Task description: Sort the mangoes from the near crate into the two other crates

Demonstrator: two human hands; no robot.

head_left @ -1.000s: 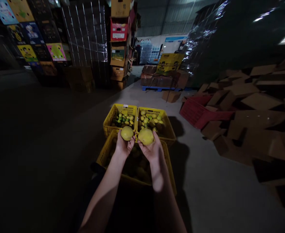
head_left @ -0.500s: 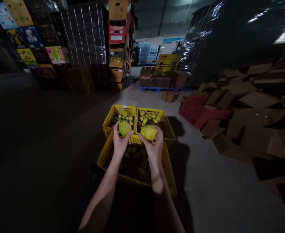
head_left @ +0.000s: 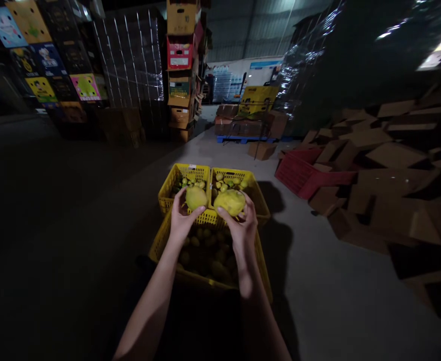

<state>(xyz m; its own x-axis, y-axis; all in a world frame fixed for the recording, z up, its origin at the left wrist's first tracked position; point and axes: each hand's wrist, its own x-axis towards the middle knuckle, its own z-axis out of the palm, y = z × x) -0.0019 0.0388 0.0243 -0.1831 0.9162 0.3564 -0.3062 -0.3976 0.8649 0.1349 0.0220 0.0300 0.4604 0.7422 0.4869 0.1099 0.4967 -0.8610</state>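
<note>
My left hand point(head_left: 182, 219) is closed round a yellow-green fruit point(head_left: 196, 198). In my right hand point(head_left: 243, 223) is a lumpier yellow fruit point(head_left: 229, 202), gripped between thumb and fingers. Both fruits are held up side by side, a small gap apart, above the yellow crates. Beneath my forearms, the near yellow crate point(head_left: 264, 271) holds several fruits in shadow. Beyond it stand a back left yellow crate point(head_left: 165, 191) and a back right yellow crate point(head_left: 260, 193), each with smaller yellow and green fruits inside.
On the right, a red crate point(head_left: 299, 173) lies against a heap of flattened cardboard point(head_left: 386, 195). Farther back are a blue pallet point(head_left: 243, 139) with boxes, a tall stack of cartons point(head_left: 180, 52) and wrapped stacks. Printed boxes point(head_left: 47, 59) stand at the far left.
Both hands still hold their fruits. The left fruit has moved slightly right and turned a little; the right hand has shifted slightly, its fruit tilting. The view has moved slightly.
</note>
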